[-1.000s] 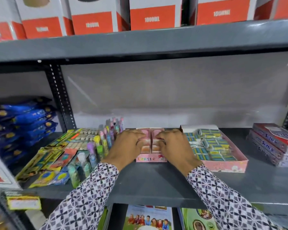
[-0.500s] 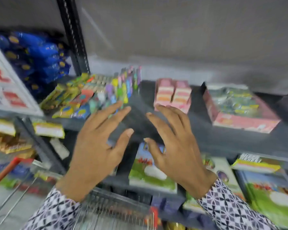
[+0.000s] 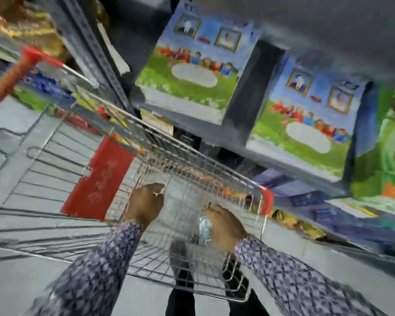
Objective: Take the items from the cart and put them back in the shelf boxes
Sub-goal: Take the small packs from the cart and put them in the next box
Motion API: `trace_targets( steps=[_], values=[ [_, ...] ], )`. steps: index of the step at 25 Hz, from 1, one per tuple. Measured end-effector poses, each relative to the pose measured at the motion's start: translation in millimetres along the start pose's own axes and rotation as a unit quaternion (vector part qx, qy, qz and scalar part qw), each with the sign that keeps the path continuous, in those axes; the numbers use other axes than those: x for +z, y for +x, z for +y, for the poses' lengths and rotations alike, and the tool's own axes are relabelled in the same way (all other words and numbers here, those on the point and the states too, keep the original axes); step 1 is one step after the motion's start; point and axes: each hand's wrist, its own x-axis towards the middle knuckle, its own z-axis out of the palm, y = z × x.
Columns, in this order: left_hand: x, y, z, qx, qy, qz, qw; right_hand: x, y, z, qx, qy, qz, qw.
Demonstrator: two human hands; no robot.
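While the view tilts steeply down and blurs, both hands reach into the wire cart (image 3: pixel 192 169), which stands just beside the shelf (image 3: pixel 290 165). The left hand (image 3: pixel 145 205) is low in the basket near the red flap (image 3: pixel 99 179); its fingers (image 3: pixel 156 190) are curled inward, and something small and pale seems to sit between thumb and forefinger, though the blur leaves it unclear whether they grip it. The right hand (image 3: pixel 226 226) is further right in the basket, below the red corner cap (image 3: pixel 267 200), with its fingers folded around a small pale-blue pack (image 3: pixel 204 228) that shows at the inner side of the palm. Both sleeves (image 3: pixel 290 277) carry a dark and white pattern. The cart's red handle (image 3: pixel 12 80) sticks out at upper left. On the shelf behind the cart stand picture books (image 3: pixel 192 67) with green lawns and rows of children on their covers, upright and side by side, and a green-covered one (image 3: pixel 390 144) at far right. Beneath the basket, dark shoes (image 3: pixel 180 265) show through the wire on the grey floor (image 3: pixel 9 281).
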Motion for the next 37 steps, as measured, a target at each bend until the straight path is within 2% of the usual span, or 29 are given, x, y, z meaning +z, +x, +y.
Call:
trace_targets(
  steps=[2, 4, 6, 9, 11, 13, 18, 21, 23, 26, 29, 31, 33, 36, 37],
  values=[
    [39, 29, -26, -0.037, 0.028, -0.049, 0.998, 44, 37, 16, 0.045, -0.02, -0.023, 0.999],
    [74, 58, -54, -0.085, 0.015, -0.068, 0.994, 92, 69, 33, 0.074, -0.077, -0.013, 0.994],
    [96, 85, -78, -0.126, -0.019, -0.024, 0.992, 133, 91, 49, 0.066, -0.138, 0.023, 0.988],
    [113, 126, -107, -0.16, -0.028, 0.072, 0.984, 175, 102, 65, 0.074, -0.214, 0.015, 0.974],
    [122, 145, -116, -0.176, 0.006, 0.041, 0.983, 175, 100, 60, 0.085, -0.217, 0.026, 0.972],
    [134, 158, -118, -0.176, 0.038, 0.018, 0.983, 171, 101, 58, 0.099, -0.203, 0.035, 0.973],
    [150, 162, -120, -0.215, -0.033, 0.088, 0.972, 157, 105, 57, 0.12, -0.159, 0.069, 0.978],
    [136, 145, -107, -0.198, -0.053, 0.016, 0.979, 156, 102, 57, 0.106, -0.072, 0.092, 0.987],
    [110, 113, -84, -0.156, -0.073, -0.026, 0.985, 135, 86, 40, 0.144, 0.055, 0.132, 0.979],
    [49, 49, -39, -0.079, -0.193, -0.001, 0.978, 68, 47, -2, 0.125, 0.234, 0.222, 0.938],
    [-31, -31, 37, 0.029, -0.298, 0.078, 0.951, -28, -27, -40, 0.029, 0.328, 0.331, 0.884],
    [-88, -92, 101, 0.125, -0.341, 0.108, 0.925, -95, -95, -59, -0.038, 0.37, 0.415, 0.831],
    [-134, -147, 164, 0.211, -0.334, 0.135, 0.909, -158, -173, -66, -0.071, 0.397, 0.494, 0.77],
    [-178, -200, 262, 0.314, -0.325, 0.212, 0.867, -240, -278, -56, -0.103, 0.376, 0.635, 0.667],
    [-189, -214, 299, 0.34, -0.337, 0.214, 0.851, -264, -307, -49, -0.113, 0.364, 0.676, 0.63]
  ],
)
